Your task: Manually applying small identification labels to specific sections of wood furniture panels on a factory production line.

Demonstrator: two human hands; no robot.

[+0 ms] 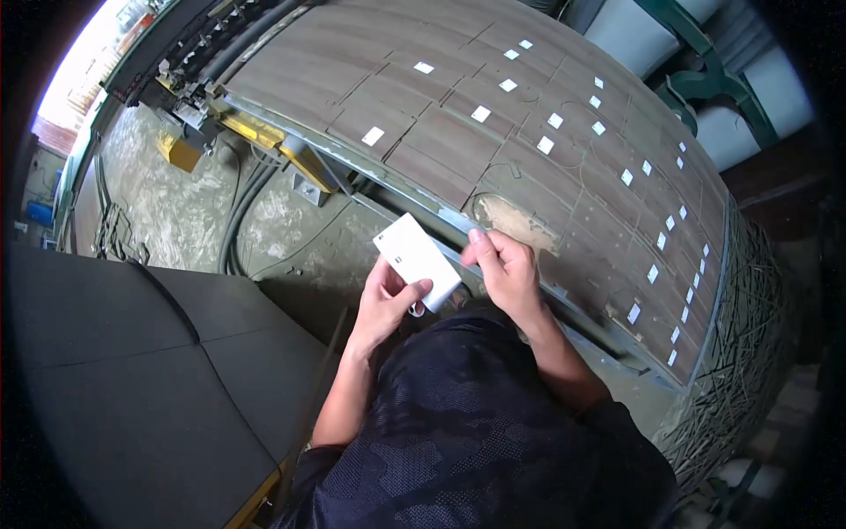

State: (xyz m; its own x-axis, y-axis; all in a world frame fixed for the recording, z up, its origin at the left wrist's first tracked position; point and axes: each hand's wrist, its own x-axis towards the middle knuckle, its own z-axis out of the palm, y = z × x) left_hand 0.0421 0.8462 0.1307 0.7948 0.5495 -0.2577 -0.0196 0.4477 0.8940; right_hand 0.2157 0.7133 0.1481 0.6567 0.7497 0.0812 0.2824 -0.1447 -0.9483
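Note:
My left hand (385, 300) grips a white rectangular block (414, 256) from below, its thumb along the lower edge. The block is slab-like, with small dark marks on its top face; I cannot tell whether it is a stack of cards. Close to its right side, my right hand (511, 272) is closed, thumb against curled fingers, apart from the block. Anything in that pinch is too small or hidden to make out. In front of me, on a wide brown table (370, 97), small white cards lie spaced out, among them one at the left (373, 136) and another at the right (634, 313).
A metal rail (352, 163) edges the table's near side. Machinery with a yellow block (179, 153) stands at the left, with dark cables (236, 229) on the floor. A large dark grey panel (115, 370) is at lower left. Green metal framework (705, 75) and pale rolls are at far right.

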